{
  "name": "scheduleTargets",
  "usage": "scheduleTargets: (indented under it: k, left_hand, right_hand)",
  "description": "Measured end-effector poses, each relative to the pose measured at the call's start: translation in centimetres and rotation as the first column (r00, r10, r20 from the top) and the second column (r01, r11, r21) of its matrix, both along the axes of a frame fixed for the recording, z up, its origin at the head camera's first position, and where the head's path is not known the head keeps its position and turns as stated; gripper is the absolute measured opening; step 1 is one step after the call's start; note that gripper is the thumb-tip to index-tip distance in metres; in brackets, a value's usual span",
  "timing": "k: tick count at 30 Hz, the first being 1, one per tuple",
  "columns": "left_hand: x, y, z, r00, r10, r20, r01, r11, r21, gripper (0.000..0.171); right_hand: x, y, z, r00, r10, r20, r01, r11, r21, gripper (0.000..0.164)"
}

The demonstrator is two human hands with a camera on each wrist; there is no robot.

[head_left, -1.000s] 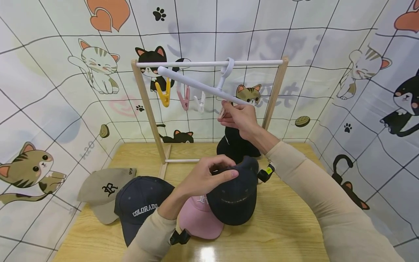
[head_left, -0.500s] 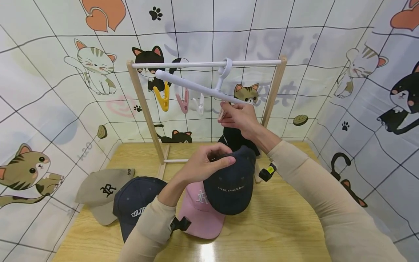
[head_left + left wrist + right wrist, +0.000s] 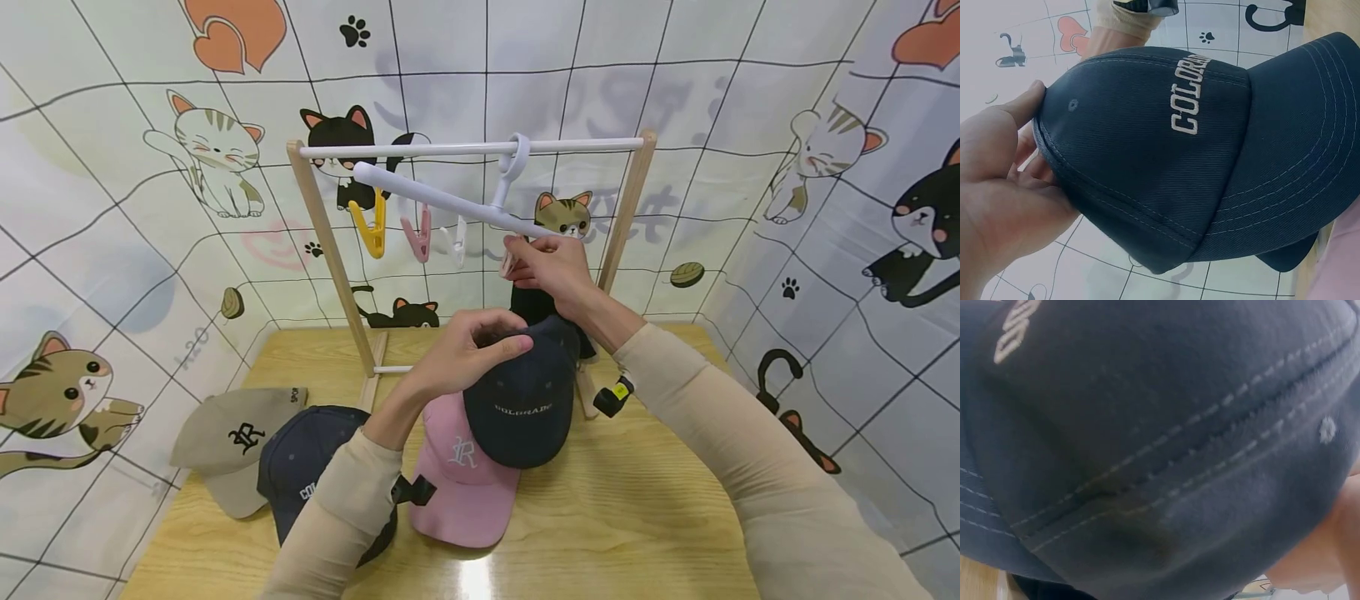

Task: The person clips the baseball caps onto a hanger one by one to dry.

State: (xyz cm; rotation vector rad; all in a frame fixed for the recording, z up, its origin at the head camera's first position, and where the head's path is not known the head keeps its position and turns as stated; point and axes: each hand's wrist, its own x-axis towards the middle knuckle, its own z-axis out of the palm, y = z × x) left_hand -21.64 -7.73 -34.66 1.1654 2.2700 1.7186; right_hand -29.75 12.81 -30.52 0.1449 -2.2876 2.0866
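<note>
My left hand [image 3: 468,354] grips the crown of a navy baseball cap [image 3: 520,412] lettered COLORADO, thumb on one side and fingers behind. The left wrist view shows the cap's lettering and stitched brim, with the left hand [image 3: 1016,187] at its crown. Above it, my right hand [image 3: 551,265] pinches a pale clothespin [image 3: 507,262] under the low end of a white hanger [image 3: 431,197]. The navy cap [image 3: 1166,444] fills most of the right wrist view, hiding the clothespin. Behind the navy cap, part of a black cap [image 3: 529,306] shows below the right hand.
Yellow [image 3: 371,225], pink [image 3: 417,234] and white [image 3: 456,242] clothespins hang from the tilted hanger on a wood-and-white rack [image 3: 321,250]. A pink cap [image 3: 465,500], another navy cap [image 3: 300,458] and a beige cap [image 3: 225,433] lie on the wooden table [image 3: 637,500].
My left hand has lifted the navy cap upward toward the right hand, uncovering more of the pink cap. The right hand keeps its place at the clothespin.
</note>
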Motion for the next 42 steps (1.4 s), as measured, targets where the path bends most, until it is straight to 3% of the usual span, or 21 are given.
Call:
scheduleTargets:
  k: [6, 11, 20, 30, 42]
  left_hand:
    - [-1.1, -0.1, 0.0, 1.000, -0.007, -0.015, 0.007, 1.000, -0.006, 0.018]
    - [-2.1, -0.3, 0.0, 0.999, 0.028, -0.021, -0.029, 0.999, -0.025, 0.019]
    - [-3.6, -0.6, 0.0, 0.998, 0.062, 0.009, -0.062, 0.997, -0.042, 0.025]
    - [-5.2, -0.5, 0.3, 0.995, 0.101, 0.003, -0.100, 0.992, -0.081, 0.028]
    - [-6.8, -0.8, -0.3, 0.995, 0.096, -0.024, -0.097, 0.994, -0.059, 0.023]
  right_hand:
    - [0.1, 0.2, -0.3, 0.996, -0.053, -0.072, 0.061, 0.993, 0.105, 0.045]
    - [0.3, 0.3, -0.2, 0.987, -0.114, -0.113, 0.134, 0.973, 0.188, 0.043]
    - [0.7, 0.6, 0.2, 0.978, -0.125, -0.167, 0.168, 0.946, 0.278, 0.038]
    - [1.0, 1.0, 0.5, 0.977, -0.141, -0.163, 0.185, 0.935, 0.302, 0.040]
    - [0.7, 1.1, 0.6, 0.981, -0.102, -0.163, 0.148, 0.942, 0.302, 0.038]
